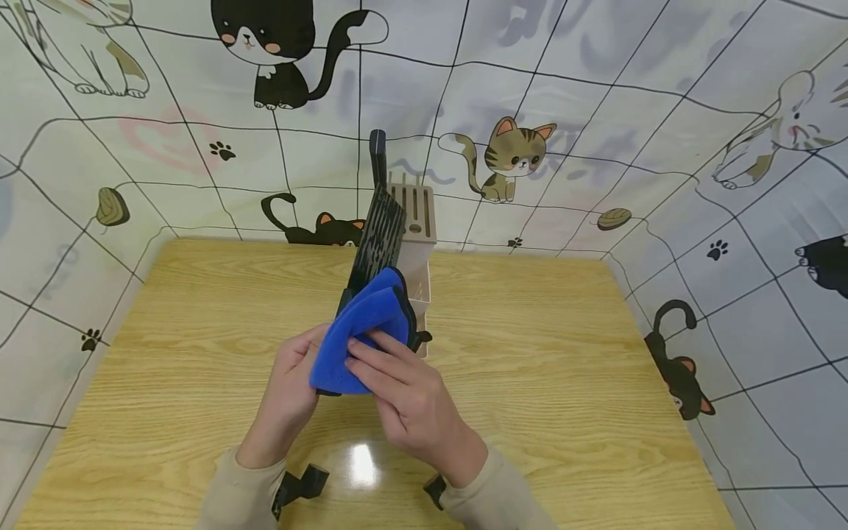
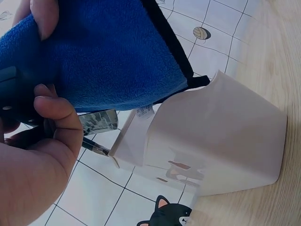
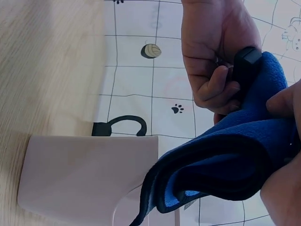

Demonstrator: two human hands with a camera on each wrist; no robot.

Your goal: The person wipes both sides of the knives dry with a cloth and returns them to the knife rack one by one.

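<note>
My left hand (image 1: 296,372) grips the black handle (image 3: 248,61) of a kitchen knife. Its broad dark blade (image 1: 377,239), marked with a light pattern, points away toward the back wall. A blue cloth (image 1: 371,324) with black edging lies folded over the lower part of the knife and hides it. My right hand (image 1: 414,394) holds this cloth, fingers pressed into its folds. In the left wrist view, a patch of patterned blade shows beneath the cloth (image 2: 113,56), beside the curled fingers of my left hand (image 2: 51,141).
Behind the cloth stands a pale knife block (image 1: 417,254) with slots on top, partly covered by the blade. A black handle (image 1: 378,158) rises next to it. The wooden table (image 1: 543,353) meets cat-printed walls at the back and sides.
</note>
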